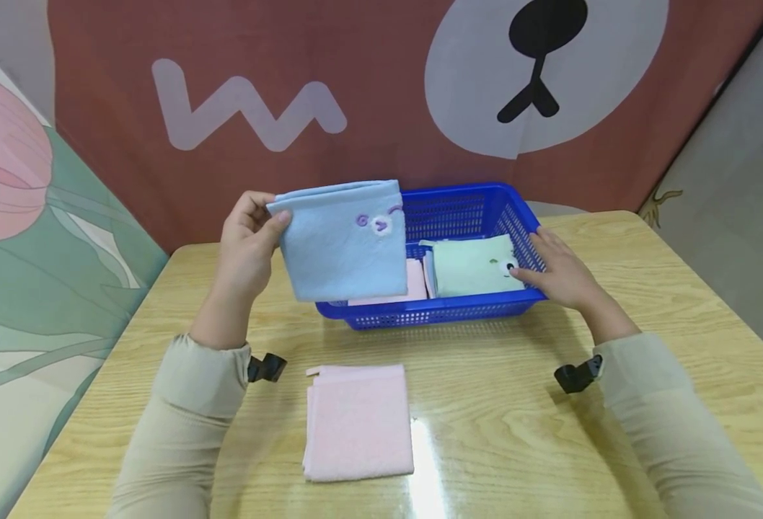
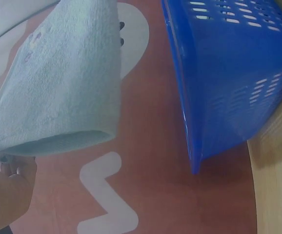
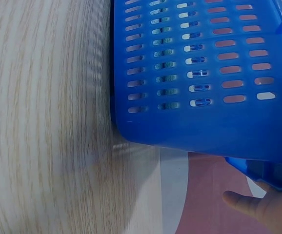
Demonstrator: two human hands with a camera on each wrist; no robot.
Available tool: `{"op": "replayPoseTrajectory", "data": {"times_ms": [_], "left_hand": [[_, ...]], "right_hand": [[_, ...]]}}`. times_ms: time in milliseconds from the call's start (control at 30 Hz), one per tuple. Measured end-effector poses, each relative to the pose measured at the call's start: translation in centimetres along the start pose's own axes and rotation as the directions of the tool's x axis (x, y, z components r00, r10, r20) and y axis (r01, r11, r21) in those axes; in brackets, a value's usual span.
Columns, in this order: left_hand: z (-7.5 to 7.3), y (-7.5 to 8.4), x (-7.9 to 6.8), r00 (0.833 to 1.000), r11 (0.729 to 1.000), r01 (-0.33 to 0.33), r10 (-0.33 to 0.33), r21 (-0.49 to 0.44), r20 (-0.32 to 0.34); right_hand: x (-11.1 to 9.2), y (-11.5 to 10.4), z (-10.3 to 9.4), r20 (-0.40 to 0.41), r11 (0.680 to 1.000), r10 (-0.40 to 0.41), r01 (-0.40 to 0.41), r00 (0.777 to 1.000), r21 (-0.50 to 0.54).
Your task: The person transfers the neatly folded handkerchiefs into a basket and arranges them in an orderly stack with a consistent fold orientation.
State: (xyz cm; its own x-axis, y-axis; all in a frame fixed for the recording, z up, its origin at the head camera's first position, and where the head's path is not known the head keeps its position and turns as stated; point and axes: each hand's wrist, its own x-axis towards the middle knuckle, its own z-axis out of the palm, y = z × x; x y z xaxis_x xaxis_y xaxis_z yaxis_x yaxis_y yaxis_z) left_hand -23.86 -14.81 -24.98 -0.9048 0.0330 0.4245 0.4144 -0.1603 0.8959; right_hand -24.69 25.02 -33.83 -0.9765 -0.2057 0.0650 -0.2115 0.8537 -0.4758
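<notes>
My left hand [image 1: 249, 241] pinches a folded light blue towel [image 1: 345, 249] by its upper left corner. The towel hangs upright over the left part of a blue plastic basket [image 1: 433, 311], hiding that end; a small embroidered face shows on it. From the left wrist, the towel [image 2: 77, 78] appears beside the basket's end wall [image 2: 229, 73]. On the basket's right rim rests my right hand [image 1: 566, 277], fingers extended and thumb pointing inward. Inside the basket lie a folded light green towel [image 1: 472, 267], a pink towel [image 1: 416, 281] partly covered, and a thin blue fold between them.
A folded pink towel [image 1: 358, 422] lies flat on the wooden table [image 1: 485, 432], nearer me than the basket. Close behind the table hangs a brown cloth [image 1: 381, 144] with a cartoon face. Patterned cloth [image 1: 63, 288] hangs at the left side.
</notes>
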Motion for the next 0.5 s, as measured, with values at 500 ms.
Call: {"op": "replayPoseTrajectory", "data": {"times_ms": [500], "left_hand": [[1.7, -1.0, 0.9, 1.0, 1.0, 0.001, -0.001, 0.003, 0.0]], "right_hand": [[0.0, -0.1, 0.0, 0.002, 1.0, 0.008, -0.008, 1.0, 0.006]]}}
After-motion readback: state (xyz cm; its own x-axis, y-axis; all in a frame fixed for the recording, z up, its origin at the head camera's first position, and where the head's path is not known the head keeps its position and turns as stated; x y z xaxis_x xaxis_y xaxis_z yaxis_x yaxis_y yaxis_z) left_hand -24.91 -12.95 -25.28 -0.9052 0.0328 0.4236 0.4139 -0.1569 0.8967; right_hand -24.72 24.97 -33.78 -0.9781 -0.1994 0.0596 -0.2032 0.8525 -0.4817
